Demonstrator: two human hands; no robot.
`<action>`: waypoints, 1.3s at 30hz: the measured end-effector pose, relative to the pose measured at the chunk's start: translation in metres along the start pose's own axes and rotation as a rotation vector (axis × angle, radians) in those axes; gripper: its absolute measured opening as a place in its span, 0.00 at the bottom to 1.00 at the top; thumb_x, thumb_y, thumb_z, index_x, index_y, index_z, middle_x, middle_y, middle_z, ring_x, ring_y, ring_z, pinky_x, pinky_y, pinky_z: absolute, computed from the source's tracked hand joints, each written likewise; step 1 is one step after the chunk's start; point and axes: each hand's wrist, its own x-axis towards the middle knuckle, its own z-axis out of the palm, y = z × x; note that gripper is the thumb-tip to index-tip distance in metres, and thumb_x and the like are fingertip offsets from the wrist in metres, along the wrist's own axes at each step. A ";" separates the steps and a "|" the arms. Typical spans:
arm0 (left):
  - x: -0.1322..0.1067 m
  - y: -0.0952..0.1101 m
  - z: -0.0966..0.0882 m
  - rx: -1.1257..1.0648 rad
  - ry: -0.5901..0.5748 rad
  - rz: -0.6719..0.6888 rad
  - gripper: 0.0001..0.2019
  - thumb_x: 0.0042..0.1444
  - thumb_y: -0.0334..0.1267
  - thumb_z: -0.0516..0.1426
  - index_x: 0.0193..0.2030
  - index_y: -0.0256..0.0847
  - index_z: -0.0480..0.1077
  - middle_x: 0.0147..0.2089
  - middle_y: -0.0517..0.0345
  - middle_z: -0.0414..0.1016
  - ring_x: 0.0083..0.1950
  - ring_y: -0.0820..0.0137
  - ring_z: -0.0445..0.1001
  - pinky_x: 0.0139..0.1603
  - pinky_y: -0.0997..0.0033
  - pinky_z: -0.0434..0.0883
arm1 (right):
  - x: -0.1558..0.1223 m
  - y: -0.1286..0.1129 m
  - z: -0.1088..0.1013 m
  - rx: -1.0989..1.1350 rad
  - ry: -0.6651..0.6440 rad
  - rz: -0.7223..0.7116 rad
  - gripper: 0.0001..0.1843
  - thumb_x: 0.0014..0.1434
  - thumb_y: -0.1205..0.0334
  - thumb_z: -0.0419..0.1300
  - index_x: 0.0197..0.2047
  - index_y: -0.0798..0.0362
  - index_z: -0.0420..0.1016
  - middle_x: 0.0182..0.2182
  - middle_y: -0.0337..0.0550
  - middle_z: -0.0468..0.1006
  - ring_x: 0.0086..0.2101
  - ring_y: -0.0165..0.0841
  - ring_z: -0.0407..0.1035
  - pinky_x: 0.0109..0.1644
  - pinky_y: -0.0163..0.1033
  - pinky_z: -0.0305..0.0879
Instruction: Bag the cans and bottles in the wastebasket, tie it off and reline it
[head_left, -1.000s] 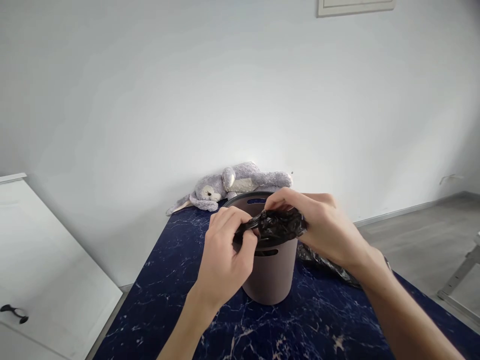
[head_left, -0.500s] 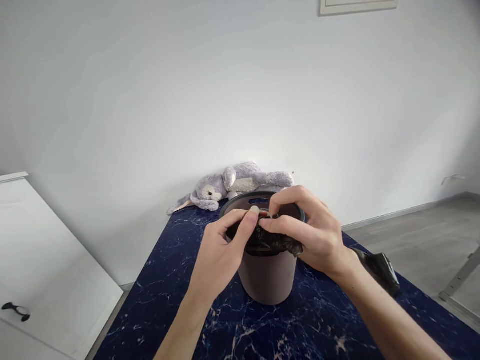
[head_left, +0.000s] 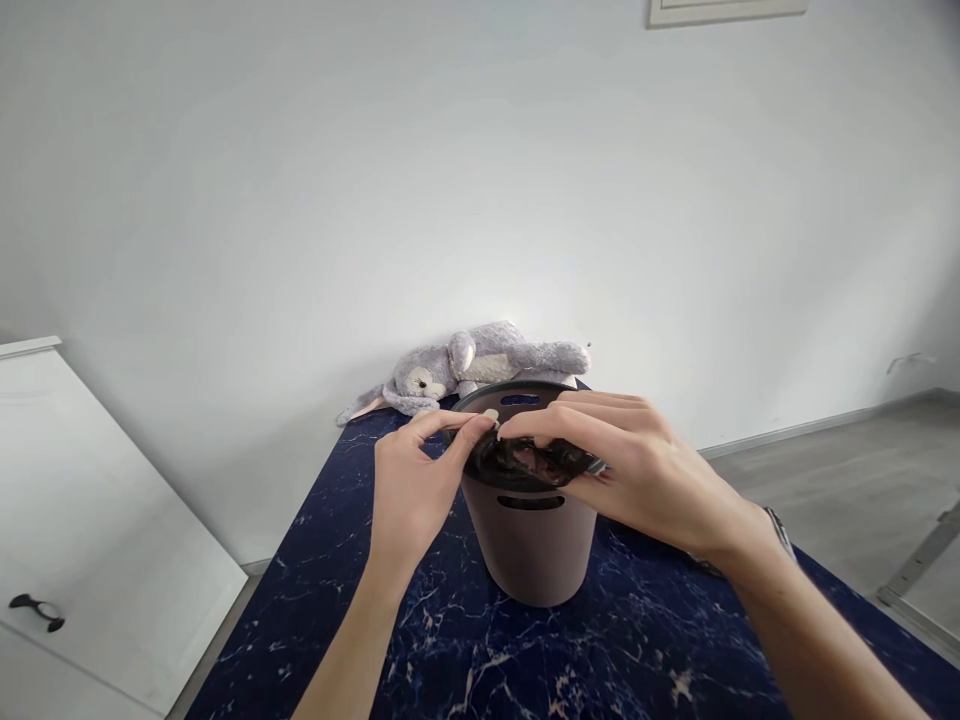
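Note:
A grey-brown bin (head_left: 529, 555) with slot handles and a dark rim stands upright on the table. A crumpled black plastic bag (head_left: 517, 460) lies bunched at the bin's mouth. At the left of the mouth, my left hand (head_left: 409, 480) pinches the bag's edge between thumb and forefinger. My right hand (head_left: 652, 470) reaches over the right side of the rim, its forefinger close to the left fingertips and bent onto the bag. The right thumb is under the hand by the near rim. How much of the bag hangs inside the bin cannot be seen.
A grey plush rabbit (head_left: 480, 365) lies behind the bin against the white wall. The table (head_left: 315, 600) has a dark blue marbled top. A shiny black plastic item (head_left: 780, 530) shows partly behind my right wrist. A white cabinet (head_left: 97, 510) stands at the left.
My hands have shifted slightly left over the bin. The bag's loose part has been drawn up off the near side, uncovering the front handle slot. My right fingers have straightened forward.

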 end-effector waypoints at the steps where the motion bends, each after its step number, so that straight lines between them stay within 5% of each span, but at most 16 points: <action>1: 0.001 -0.002 0.000 0.021 0.021 0.008 0.11 0.63 0.51 0.65 0.37 0.51 0.86 0.41 0.59 0.88 0.47 0.57 0.84 0.50 0.60 0.80 | -0.001 -0.001 -0.003 0.018 -0.028 0.027 0.22 0.65 0.76 0.55 0.57 0.46 0.74 0.41 0.43 0.83 0.40 0.35 0.76 0.41 0.39 0.70; 7: 0.012 -0.021 0.003 0.080 0.104 -0.010 0.15 0.63 0.55 0.64 0.39 0.47 0.85 0.48 0.55 0.88 0.48 0.57 0.83 0.44 0.63 0.78 | -0.006 -0.003 -0.017 0.097 -0.189 0.162 0.19 0.64 0.71 0.60 0.55 0.45 0.74 0.40 0.39 0.82 0.38 0.33 0.76 0.39 0.35 0.70; 12: 0.009 -0.017 0.003 0.055 0.159 -0.009 0.18 0.64 0.57 0.62 0.41 0.45 0.83 0.41 0.56 0.87 0.43 0.60 0.83 0.40 0.67 0.77 | -0.005 0.002 -0.018 0.086 -0.233 0.316 0.21 0.66 0.65 0.62 0.61 0.44 0.73 0.38 0.38 0.83 0.34 0.32 0.76 0.34 0.35 0.67; 16: -0.009 0.005 0.004 0.016 0.228 0.191 0.10 0.67 0.48 0.63 0.40 0.47 0.82 0.39 0.60 0.86 0.43 0.65 0.83 0.46 0.67 0.78 | 0.002 -0.001 -0.008 0.103 -0.180 0.385 0.22 0.69 0.57 0.63 0.65 0.43 0.74 0.41 0.40 0.84 0.34 0.34 0.77 0.33 0.36 0.66; 22: -0.023 0.021 0.010 0.052 0.195 0.471 0.06 0.69 0.42 0.62 0.40 0.49 0.80 0.40 0.61 0.85 0.44 0.66 0.83 0.49 0.63 0.80 | 0.009 -0.004 0.005 0.092 -0.157 0.360 0.06 0.70 0.61 0.63 0.43 0.49 0.82 0.35 0.40 0.83 0.36 0.35 0.76 0.36 0.38 0.65; 26: -0.015 0.016 0.011 0.102 0.048 0.314 0.16 0.64 0.53 0.65 0.55 0.52 0.79 0.56 0.56 0.84 0.60 0.57 0.80 0.59 0.54 0.78 | 0.008 -0.001 0.007 0.066 -0.133 0.329 0.09 0.69 0.68 0.60 0.38 0.52 0.81 0.35 0.42 0.81 0.33 0.33 0.73 0.33 0.37 0.62; 29: -0.012 0.011 0.012 0.107 -0.049 0.248 0.13 0.62 0.53 0.66 0.50 0.54 0.83 0.54 0.58 0.85 0.58 0.56 0.81 0.61 0.51 0.78 | 0.007 -0.001 0.008 0.048 -0.124 0.321 0.10 0.67 0.72 0.58 0.35 0.52 0.78 0.33 0.42 0.80 0.32 0.33 0.72 0.32 0.37 0.61; 34: -0.009 0.002 0.015 0.090 -0.005 0.282 0.08 0.67 0.38 0.62 0.43 0.55 0.85 0.49 0.62 0.87 0.57 0.57 0.82 0.66 0.48 0.74 | 0.007 -0.002 0.005 0.150 -0.114 0.411 0.05 0.70 0.62 0.60 0.44 0.49 0.78 0.35 0.39 0.81 0.33 0.33 0.74 0.32 0.36 0.62; 39: 0.005 -0.016 0.013 0.103 0.034 0.155 0.07 0.66 0.45 0.64 0.43 0.53 0.86 0.50 0.61 0.87 0.57 0.56 0.81 0.61 0.52 0.76 | 0.004 0.004 -0.004 0.110 -0.119 0.496 0.11 0.69 0.60 0.59 0.53 0.48 0.75 0.30 0.37 0.77 0.27 0.32 0.70 0.27 0.37 0.57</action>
